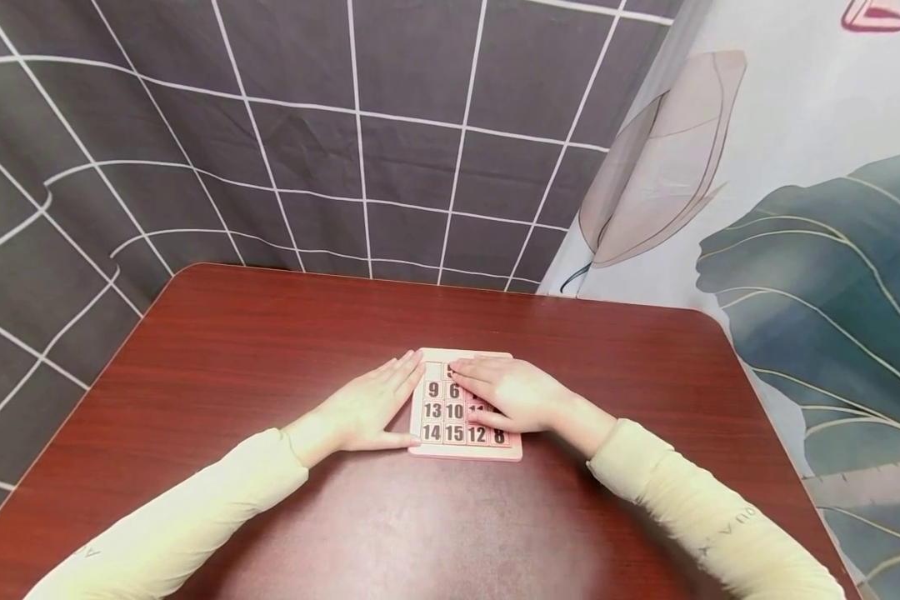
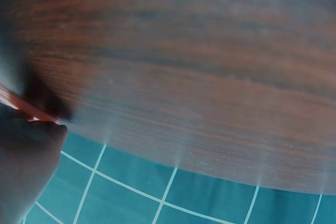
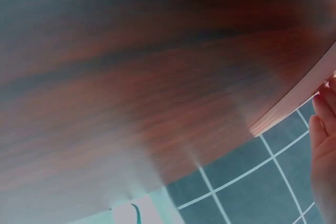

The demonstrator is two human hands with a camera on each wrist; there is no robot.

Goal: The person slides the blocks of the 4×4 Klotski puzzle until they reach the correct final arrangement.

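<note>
A number sliding puzzle [image 1: 442,411] with a pale frame lies flat on the table in the head view. Its square tiles carry dark numbers, and the top-left cell shows none. My left hand [image 1: 363,407] lies along the left edge, fingers extended, fingertips and thumb touching the frame. Over the upper right of the tiles rests my right hand [image 1: 521,396], its fingers stretched out and covering several numbers. The left wrist view catches only part of the left hand [image 2: 26,161] at the puzzle's edge [image 2: 26,107]. In the right wrist view, fingers [image 3: 325,106] lie by the puzzle's side [image 3: 296,98].
The reddish-brown wooden table [image 1: 285,333] has rounded far corners. Behind it hangs a dark cloth with a white grid [image 1: 405,158]. A pale curtain with leaf patterns [image 1: 832,267] hangs at the right.
</note>
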